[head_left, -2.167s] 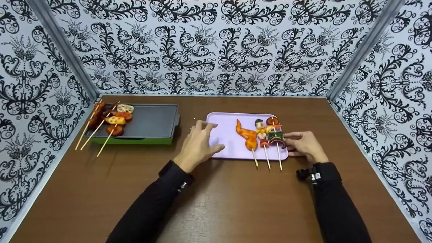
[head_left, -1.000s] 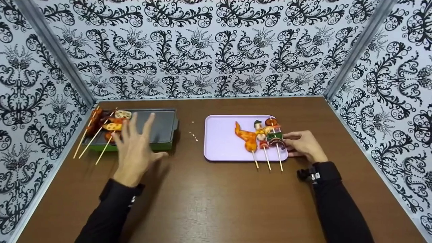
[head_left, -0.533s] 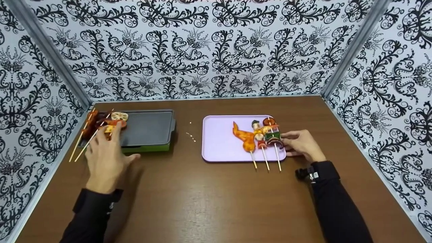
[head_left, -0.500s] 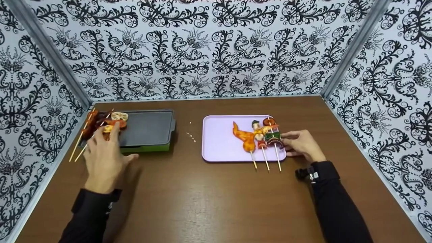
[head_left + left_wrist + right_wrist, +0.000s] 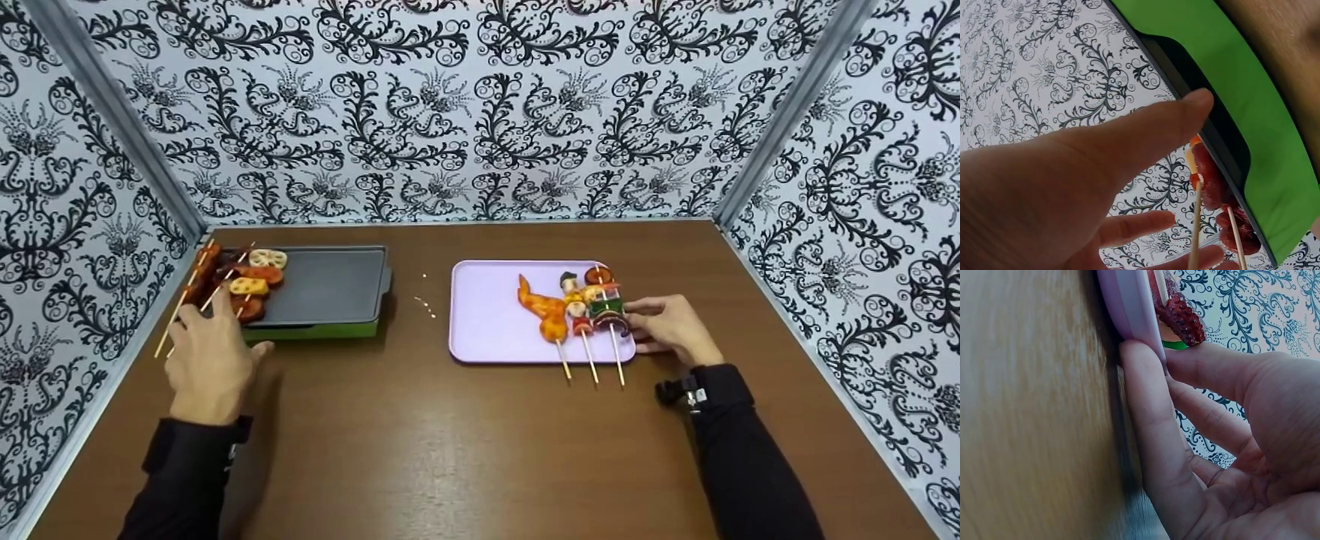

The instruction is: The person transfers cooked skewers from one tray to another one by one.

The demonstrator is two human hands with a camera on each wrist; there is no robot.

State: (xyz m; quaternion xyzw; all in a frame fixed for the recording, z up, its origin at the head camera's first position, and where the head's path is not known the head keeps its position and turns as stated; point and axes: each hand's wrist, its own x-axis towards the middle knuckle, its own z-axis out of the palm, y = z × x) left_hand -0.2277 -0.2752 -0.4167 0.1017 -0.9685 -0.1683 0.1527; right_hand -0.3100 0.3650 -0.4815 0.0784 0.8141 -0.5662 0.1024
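At the worktop's left edge, three skewers [image 5: 225, 283] lie across the grill pan's [image 5: 330, 281] dark, smooth plate on its green base. The left hand [image 5: 210, 356] reaches their wooden sticks, fingers relaxed, gripping nothing. Three more skewers [image 5: 589, 307] wait on the glossy lilac tray [image 5: 491, 315], whose right rim the right hand [image 5: 671, 328] pinches; about half look moved.

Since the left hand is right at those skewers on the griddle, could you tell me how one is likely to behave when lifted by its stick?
The skewers carry chunky food on thin wooden sticks, so one would probably feel top-heavy and dip at the loaded end. The round stick may twist between the left hand fingers. The pieces look threaded through, so they likely stay on.
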